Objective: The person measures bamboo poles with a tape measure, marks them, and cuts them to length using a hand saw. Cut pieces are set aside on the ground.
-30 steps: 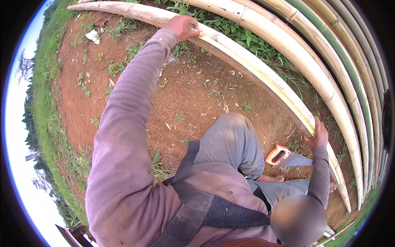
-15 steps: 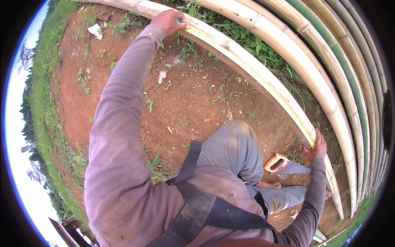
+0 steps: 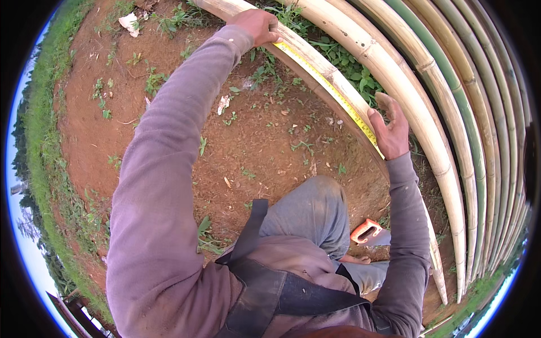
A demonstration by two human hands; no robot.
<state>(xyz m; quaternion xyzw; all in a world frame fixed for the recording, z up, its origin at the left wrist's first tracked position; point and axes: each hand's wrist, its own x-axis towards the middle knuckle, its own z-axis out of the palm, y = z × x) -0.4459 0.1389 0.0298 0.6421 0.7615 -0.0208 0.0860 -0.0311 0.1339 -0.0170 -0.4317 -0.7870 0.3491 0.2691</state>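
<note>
A long split bamboo pole (image 3: 324, 66) curves from the top of the picture down to the lower right. Along its near edge lies a yellow tape measure (image 3: 329, 87). My left hand (image 3: 256, 26) is closed over the pole at the upper end of the visible tape, thumb pressed on it. Further down the pole, my right hand (image 3: 393, 127) rests with thumb and fingers apart beside the tape. The tape goes out of sight near the right wrist. A handsaw with an orange handle (image 3: 366, 231) lies on the ground by my foot.
Several tan and green bamboo poles (image 3: 420, 115) lie side by side on the right. Reddish soil (image 3: 248, 152) with small weeds spreads below the pole. My bent knee (image 3: 315, 208) is near the middle. Grass (image 3: 39, 141) borders the left.
My right hand has moved up along the pole toward my left hand, its fingers now spread from a grip on the pole and tape. The whole view has shifted slightly.
</note>
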